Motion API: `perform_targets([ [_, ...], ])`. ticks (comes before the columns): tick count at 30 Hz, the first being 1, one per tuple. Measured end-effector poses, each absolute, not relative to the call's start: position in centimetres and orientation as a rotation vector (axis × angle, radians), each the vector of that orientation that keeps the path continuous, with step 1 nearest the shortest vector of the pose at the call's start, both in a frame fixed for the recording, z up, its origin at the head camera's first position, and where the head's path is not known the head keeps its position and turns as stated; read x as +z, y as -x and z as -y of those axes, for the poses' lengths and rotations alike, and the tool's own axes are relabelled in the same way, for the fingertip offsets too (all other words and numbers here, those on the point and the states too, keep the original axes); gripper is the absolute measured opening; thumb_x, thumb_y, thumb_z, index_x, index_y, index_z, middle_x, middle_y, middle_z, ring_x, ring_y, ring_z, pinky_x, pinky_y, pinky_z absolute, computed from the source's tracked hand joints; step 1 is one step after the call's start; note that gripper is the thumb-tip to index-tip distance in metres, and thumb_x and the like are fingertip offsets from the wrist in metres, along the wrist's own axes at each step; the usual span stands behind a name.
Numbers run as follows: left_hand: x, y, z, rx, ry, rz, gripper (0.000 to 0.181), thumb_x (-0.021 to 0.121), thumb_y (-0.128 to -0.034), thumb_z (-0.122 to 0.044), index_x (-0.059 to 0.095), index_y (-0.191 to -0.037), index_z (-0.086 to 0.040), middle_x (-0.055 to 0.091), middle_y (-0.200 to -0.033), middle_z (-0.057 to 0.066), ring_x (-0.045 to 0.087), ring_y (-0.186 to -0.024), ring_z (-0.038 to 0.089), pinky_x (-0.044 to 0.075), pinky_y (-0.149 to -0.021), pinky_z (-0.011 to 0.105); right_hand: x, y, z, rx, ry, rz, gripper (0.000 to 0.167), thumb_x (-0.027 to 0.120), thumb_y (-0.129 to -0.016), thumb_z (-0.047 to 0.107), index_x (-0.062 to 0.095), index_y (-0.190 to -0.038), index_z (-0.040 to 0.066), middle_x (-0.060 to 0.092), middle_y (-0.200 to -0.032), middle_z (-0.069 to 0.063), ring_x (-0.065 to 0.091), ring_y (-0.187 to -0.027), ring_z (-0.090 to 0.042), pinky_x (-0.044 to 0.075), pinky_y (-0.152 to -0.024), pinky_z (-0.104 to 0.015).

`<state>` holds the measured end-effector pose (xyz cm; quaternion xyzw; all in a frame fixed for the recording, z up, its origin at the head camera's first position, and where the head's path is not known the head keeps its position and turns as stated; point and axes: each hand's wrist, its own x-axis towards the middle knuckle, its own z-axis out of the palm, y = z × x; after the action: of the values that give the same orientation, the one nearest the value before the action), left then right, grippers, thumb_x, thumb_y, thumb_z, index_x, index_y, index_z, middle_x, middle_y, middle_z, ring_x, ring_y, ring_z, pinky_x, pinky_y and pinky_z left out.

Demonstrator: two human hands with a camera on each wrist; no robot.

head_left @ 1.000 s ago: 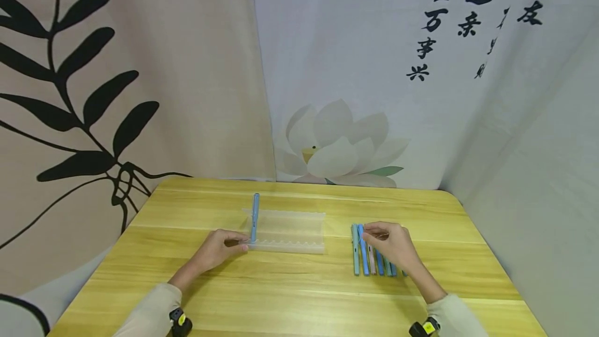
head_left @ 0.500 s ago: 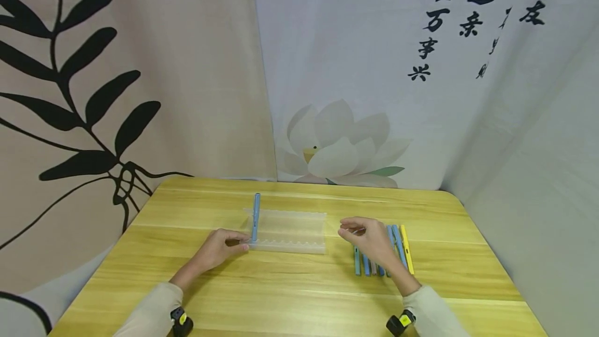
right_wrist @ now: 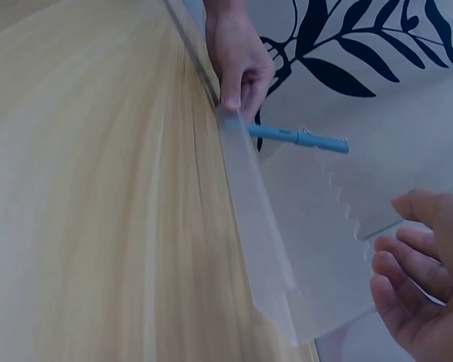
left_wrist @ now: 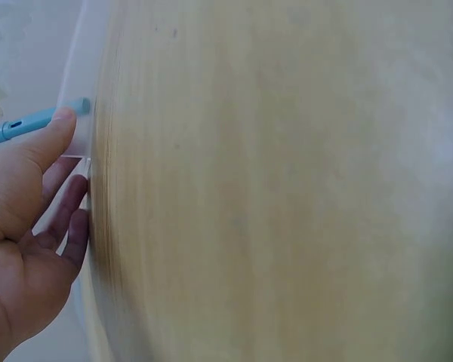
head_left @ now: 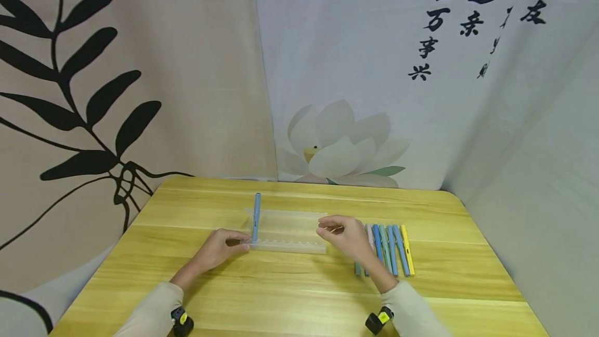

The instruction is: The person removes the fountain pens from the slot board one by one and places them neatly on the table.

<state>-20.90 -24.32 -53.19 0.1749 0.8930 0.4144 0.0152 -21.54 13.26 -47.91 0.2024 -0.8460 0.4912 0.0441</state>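
A clear plastic pen rack (head_left: 292, 228) with notched edges stands on the table, also seen in the right wrist view as a see-through rack (right_wrist: 260, 226). One blue pen (head_left: 256, 217) leans in its leftmost notches. My left hand (head_left: 226, 247) pinches the rack's front left corner, the thumb beside the pen's lower end, as the left wrist view shows my left hand (left_wrist: 30, 204) close up. Just off the rack's right end, my right hand (head_left: 348, 238) hovers with loosely bent fingers and holds nothing. In the right wrist view, my right hand (right_wrist: 426, 271) is apart from the rack.
To the right, a row of several pens lies side by side, among them a yellow pen (head_left: 407, 249) at the outer end and a blue pen (head_left: 392, 249); my right forearm partly covers the row. The wooden table (head_left: 281, 295) meets a printed curtain (head_left: 210, 92) behind.
My right hand has moved left from above the row of pens to the rack's right end, uncovering more of the pens. The left hand, the rack and its pen have stayed put.
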Motion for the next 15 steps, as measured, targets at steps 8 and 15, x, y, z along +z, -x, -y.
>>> perform_targets([
  [8, -53.4, 21.0, 24.4, 1.281, -0.549, -2.786, 0.029, 0.075, -0.0944, -0.027, 0.077, -0.119, -0.012, 0.074, -0.121, 0.008, 0.068, -0.114, 0.03, 0.054, -0.098, 0.053, -48.2, 21.6, -10.5, 1.617, -0.653, 2.555, 0.027, 0.078, -0.093, 0.03, 0.078, -0.115, 0.016, 0.078, -0.105, 0.001, 0.071, -0.09, -0.014, 0.059, -0.079, -0.025],
  [15, -53.5, 21.1, 24.4, 1.285, -0.553, -2.78, 0.03, 0.075, -0.0943, -0.029, 0.077, -0.119, -0.011, 0.074, -0.12, 0.008, 0.068, -0.113, 0.03, 0.055, -0.097, 0.052, -48.7, 21.7, -8.4, 1.648, -0.679, 2.54, 0.028, 0.076, -0.095, 0.029, 0.076, -0.118, 0.014, 0.077, -0.107, 0.0, 0.072, -0.093, -0.016, 0.059, -0.08, -0.025],
])
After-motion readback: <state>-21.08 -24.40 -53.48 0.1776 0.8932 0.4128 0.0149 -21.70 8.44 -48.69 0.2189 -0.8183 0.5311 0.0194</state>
